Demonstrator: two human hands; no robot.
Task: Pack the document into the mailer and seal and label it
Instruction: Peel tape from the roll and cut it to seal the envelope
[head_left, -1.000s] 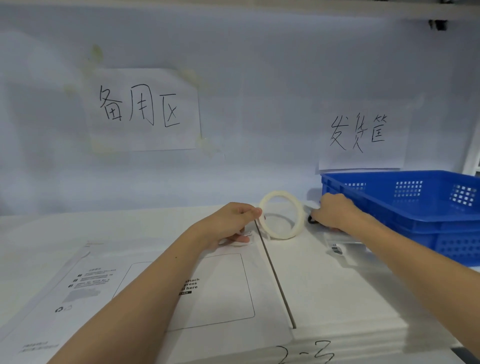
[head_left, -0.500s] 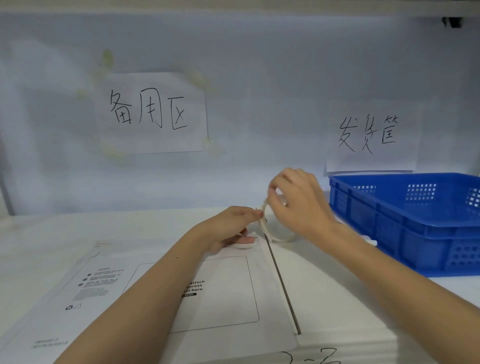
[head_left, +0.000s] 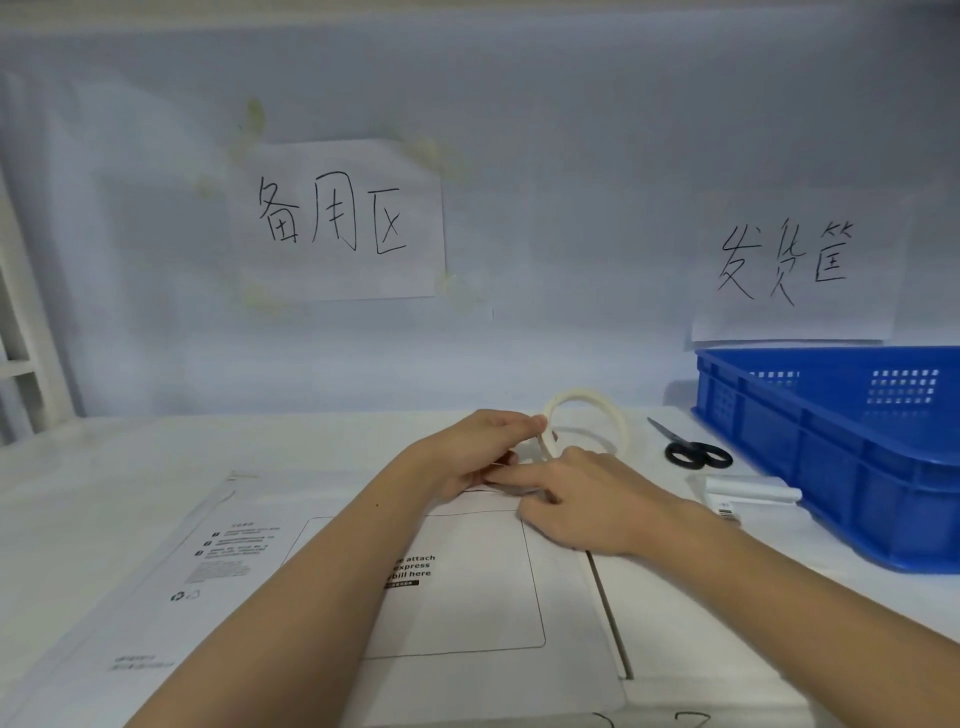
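A white mailer (head_left: 457, 587) lies flat on the table, printed side up with a waybill box. A roll of clear tape (head_left: 587, 415) stands on edge at the mailer's far right corner. My left hand (head_left: 478, 452) pinches the roll's near edge with thumb and fingers. My right hand (head_left: 587, 499) lies palm down on the mailer's far edge, its fingers pressing a strip of tape beside my left hand. The document is not visible.
Black-handled scissors (head_left: 691, 447) lie to the right of the tape. A white label roll with a barcode (head_left: 748, 493) rests against a blue plastic crate (head_left: 841, 452) at the right. Two handwritten paper signs (head_left: 343, 223) hang on the back wall.
My right hand left the scissors, came over to the tape roll, then dropped onto the mailer's far edge. My left hand stayed on the roll. The scissors now lie uncovered.
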